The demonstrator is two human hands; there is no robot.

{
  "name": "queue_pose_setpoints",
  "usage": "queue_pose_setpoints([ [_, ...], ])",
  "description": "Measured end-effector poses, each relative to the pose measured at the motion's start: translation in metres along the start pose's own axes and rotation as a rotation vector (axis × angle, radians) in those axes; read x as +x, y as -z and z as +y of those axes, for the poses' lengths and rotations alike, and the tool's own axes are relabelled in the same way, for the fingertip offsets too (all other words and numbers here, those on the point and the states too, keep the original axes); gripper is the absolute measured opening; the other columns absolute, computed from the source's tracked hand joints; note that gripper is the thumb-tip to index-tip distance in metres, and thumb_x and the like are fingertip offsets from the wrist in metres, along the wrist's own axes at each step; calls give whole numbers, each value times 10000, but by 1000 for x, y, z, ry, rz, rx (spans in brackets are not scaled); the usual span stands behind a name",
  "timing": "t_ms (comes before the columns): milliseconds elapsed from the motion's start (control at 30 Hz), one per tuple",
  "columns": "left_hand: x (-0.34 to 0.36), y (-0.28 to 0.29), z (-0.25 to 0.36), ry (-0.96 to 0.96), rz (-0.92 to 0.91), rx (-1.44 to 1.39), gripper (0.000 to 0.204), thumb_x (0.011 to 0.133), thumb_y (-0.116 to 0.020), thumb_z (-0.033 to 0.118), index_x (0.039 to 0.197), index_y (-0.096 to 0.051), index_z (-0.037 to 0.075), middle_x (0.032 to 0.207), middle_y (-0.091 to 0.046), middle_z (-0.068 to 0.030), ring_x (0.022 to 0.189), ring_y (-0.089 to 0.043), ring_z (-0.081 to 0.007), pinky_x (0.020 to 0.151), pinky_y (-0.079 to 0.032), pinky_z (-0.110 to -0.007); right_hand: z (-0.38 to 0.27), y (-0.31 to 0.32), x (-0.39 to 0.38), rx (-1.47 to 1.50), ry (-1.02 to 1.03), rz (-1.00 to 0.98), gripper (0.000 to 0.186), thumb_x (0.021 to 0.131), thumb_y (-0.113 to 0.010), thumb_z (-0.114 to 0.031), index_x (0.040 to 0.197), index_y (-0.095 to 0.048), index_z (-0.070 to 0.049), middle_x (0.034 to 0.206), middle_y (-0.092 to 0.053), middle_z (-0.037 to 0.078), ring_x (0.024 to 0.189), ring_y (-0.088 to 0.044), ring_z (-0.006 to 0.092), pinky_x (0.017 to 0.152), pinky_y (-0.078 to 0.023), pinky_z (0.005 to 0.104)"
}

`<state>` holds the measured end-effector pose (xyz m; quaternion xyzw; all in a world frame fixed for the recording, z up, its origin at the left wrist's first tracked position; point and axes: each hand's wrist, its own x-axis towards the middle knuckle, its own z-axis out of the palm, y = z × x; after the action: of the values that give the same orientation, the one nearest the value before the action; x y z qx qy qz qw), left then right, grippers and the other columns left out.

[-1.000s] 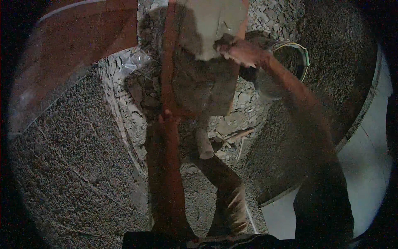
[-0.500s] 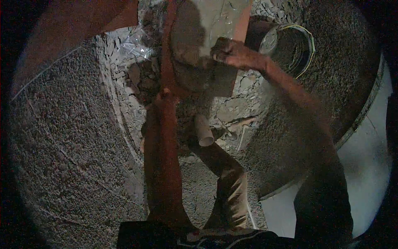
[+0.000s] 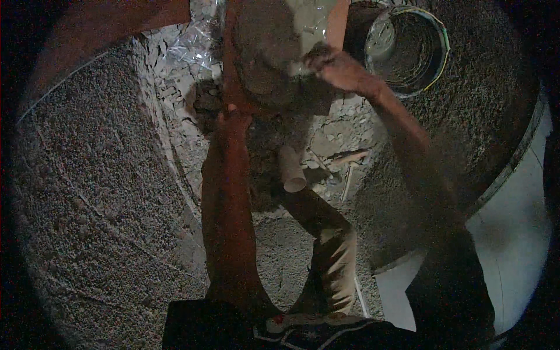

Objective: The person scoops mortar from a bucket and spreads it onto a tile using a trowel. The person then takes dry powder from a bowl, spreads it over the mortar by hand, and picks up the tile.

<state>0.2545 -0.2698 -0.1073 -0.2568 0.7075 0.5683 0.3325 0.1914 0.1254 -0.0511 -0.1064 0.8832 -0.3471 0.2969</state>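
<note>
My left hand [image 3: 233, 121] grips the near left edge of a reddish-brown board [image 3: 227, 76]. Grey, wet-looking mortar [image 3: 262, 52] covers much of the board, with a glossy pale patch at the upper right. My right hand [image 3: 344, 73] is on the board's right side, fingers curled at the mortar; what they hold, if anything, is too dark and blurred to make out. A short pale pipe [image 3: 290, 166] lies below the board, between my forearms.
A round bucket [image 3: 443, 49] stands right of the board. Clear plastic [image 3: 195, 46] lies on broken rubble [image 3: 157, 87] to the left. Rough grey surfaces flank both sides, a red sheet [image 3: 105, 29] is at upper left and a pale panel [image 3: 504, 221] at lower right.
The whole view has shifted, putting things higher in it. The board and my left hand have moved slightly farther away from the pipe; my right hand has stayed at the board's right side.
</note>
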Motion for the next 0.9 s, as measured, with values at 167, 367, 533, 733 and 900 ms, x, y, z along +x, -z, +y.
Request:
queue_pose_setpoints([
  [167,-4,30,1,-1,11,53,631,1014,-679,382,1493,-430,54,1400,-523,-141,1200,-611,-292,998,-534,-479,-70,-29,-4,285,-247,-353,417,1043,-559,-370,1262,-675,-35,1154,-707,186,1082,-675,315,999,-518,412],
  [367,-4,20,6,0,-14,67,638,1013,-681,380,1499,-422,57,1407,-517,-141,1200,-611,-292,998,-536,-481,-120,-9,-67,-5,-426,-70,381,1040,-550,-334,1326,-656,-106,1092,-737,195,1013,-711,402,946,-548,515],
  [533,-10,27,-3,43,-17,109,644,1012,-683,379,1503,-416,59,1413,-513,-141,1201,-612,-293,998,-537,-482,-157,-93,-88,-163,-360,439,377,1004,-600,-353,1195,-701,-44,814,-720,216,694,-708,387,759,-578,571],
  [733,-16,24,-8,67,-40,139,651,1011,-685,377,1509,-409,62,1421,-507,-141,1202,-612,-293,998,-539,-483,-97,-44,-53,-253,-325,395,423,997,-618,-389,1119,-719,3,779,-722,212,661,-704,385,699,-583,524],
  [900,-19,8,5,43,-92,170,657,1010,-687,376,1514,-402,64,1427,-503,-141,1202,-613,-293,998,-541,-484,-94,56,-38,-84,-760,424,503,1005,-574,-451,1046,-741,22,830,-729,239,717,-706,405,713,-581,493],
])
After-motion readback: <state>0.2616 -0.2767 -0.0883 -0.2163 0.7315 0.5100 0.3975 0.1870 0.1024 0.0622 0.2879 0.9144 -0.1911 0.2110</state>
